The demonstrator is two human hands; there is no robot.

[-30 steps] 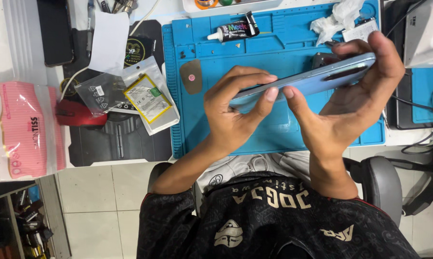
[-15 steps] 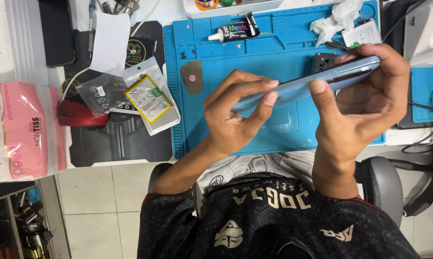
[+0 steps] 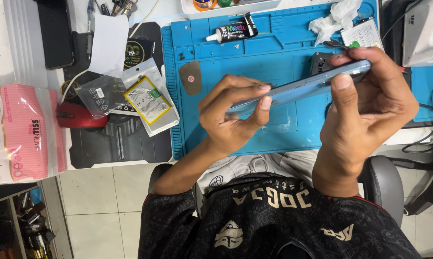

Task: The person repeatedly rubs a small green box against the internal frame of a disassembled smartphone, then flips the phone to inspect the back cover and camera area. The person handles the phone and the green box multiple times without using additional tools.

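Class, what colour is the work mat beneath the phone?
Blue work mat, clearest in the head view.

Phone (image 3: 302,88) screen side unseen, ends hidden under fingers (image 3: 343,86).

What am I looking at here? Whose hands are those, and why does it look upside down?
A camera on a person's head looks down at their own two hands. The left hand and right hand pinch a thin blue phone edge-up between them. Below lies a blue work mat with a small glue tube and crumpled tissue. Beside it sit a bagged battery and a pink tissue pack.
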